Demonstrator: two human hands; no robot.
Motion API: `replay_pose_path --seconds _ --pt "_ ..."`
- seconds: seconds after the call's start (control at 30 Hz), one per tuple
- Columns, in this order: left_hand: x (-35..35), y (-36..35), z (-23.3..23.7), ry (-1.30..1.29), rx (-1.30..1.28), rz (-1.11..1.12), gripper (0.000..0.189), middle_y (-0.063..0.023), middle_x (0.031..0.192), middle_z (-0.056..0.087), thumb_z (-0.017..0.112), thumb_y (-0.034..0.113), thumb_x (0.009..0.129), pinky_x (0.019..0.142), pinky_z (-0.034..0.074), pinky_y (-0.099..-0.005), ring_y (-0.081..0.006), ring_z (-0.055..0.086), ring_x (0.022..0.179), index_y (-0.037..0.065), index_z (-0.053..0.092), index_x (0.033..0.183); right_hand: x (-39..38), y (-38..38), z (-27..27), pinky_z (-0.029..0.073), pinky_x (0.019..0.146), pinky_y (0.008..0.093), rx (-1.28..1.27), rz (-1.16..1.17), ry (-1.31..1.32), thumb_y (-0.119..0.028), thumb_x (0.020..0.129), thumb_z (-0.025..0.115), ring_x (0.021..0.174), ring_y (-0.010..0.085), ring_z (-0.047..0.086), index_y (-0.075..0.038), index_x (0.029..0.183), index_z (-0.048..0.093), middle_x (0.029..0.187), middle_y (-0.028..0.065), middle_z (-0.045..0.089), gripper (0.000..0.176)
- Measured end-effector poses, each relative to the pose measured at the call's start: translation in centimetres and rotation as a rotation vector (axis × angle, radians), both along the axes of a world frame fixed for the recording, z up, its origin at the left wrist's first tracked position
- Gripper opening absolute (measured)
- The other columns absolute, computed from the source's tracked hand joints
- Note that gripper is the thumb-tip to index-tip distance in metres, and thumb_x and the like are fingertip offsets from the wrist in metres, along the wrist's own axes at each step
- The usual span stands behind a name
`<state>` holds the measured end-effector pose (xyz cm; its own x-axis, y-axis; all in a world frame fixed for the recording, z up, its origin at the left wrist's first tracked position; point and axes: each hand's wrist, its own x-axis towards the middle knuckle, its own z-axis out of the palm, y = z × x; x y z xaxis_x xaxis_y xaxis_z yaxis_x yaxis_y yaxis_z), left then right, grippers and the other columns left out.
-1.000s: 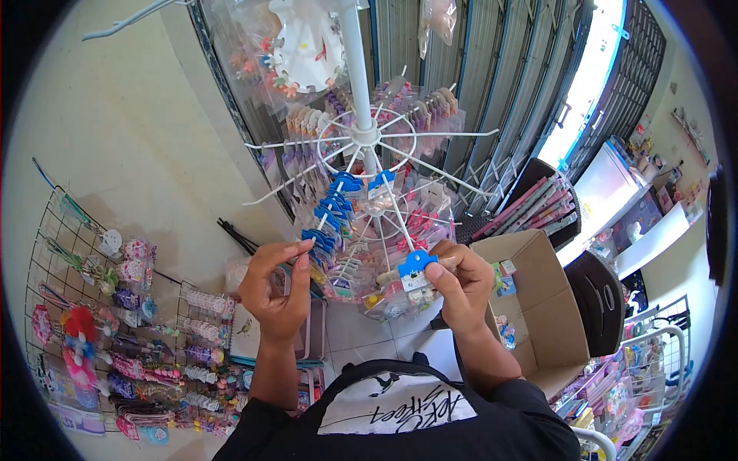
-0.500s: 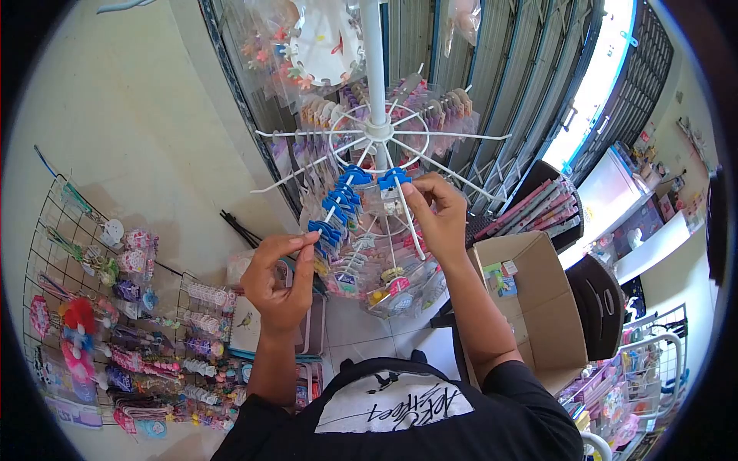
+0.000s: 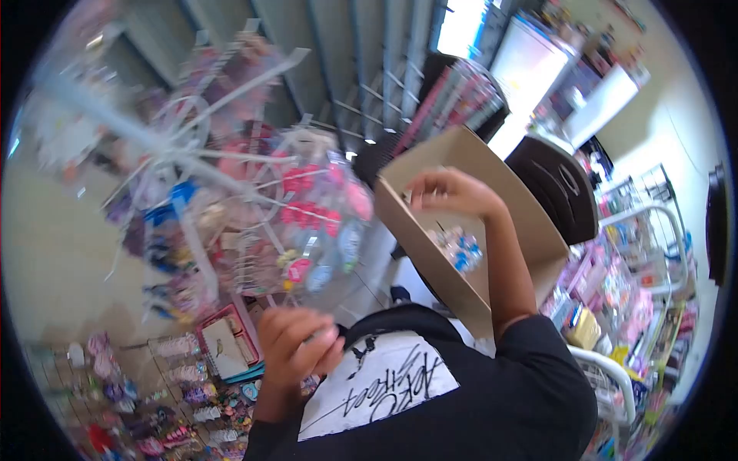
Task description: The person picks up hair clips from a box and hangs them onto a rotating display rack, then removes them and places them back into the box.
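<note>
Both blurred: left hand (image 3: 298, 346) in front of black shirt (image 3: 477, 392), fingers bent close together; right hand (image 3: 455, 192) at open top of cardboard box (image 3: 538, 230), fingers bent, above or inside unclear. Can't tell if either one grips anything. Packets with blue bits (image 3: 463, 252) inside box, lower than right hand in view. White rack (image 3: 154, 140) to left of box, hung with small goods, well apart from right hand. Blue cards (image 3: 182, 192) on rack, smeared. Dark chair back (image 3: 550, 188) just beside box.
</note>
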<state>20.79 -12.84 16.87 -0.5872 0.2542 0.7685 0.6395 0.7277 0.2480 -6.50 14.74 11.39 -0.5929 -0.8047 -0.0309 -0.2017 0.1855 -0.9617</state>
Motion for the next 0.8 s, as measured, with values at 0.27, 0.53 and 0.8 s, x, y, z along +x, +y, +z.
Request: replay_pose_path --seconds 0.27,0.53,0.8 --pt "-12.1 11.0 -11.9 -0.798 -0.087 -0.233 0.065 -0.0185 0.152 0.038 0.073 0.015 0.083 0.113 0.032 -0.0475 -0.0404 0.034 0.141 0.007 0.047 0.143 -6.0 15.9 -27.6 0.051 0.066 0.0294 0.086 -0.868 -0.259 -0.027 0.086 0.074 0.078 0.0108 0.062 0.000 0.105 0.067 0.085 0.0049 0.068 0.034" --pt "-12.8 10.8 -19.0 -1.032 -0.410 -0.051 0.064 -0.0194 0.150 0.039 0.068 0.028 0.087 0.114 0.028 -0.0556 -0.0425 0.026 0.145 0.010 0.046 0.144 6.4 17.9 -40.0 0.054 0.081 0.0415 0.763 -0.362 -0.113 -0.031 0.072 0.081 0.091 0.0299 0.069 -0.004 0.104 0.068 0.098 0.0152 0.071 0.044" --pt "-8.5 8.5 -20.9 -1.287 -0.133 0.025 0.060 -0.0238 0.138 0.051 0.066 0.028 0.088 0.110 0.037 -0.0457 -0.0399 0.046 0.130 -0.001 0.048 0.138 10.4 15.5 -35.6 0.050 0.081 0.0453 0.577 -0.275 0.311 -0.035 0.083 0.075 0.100 0.0347 0.060 -0.007 0.096 0.066 0.104 0.0157 0.058 0.031"
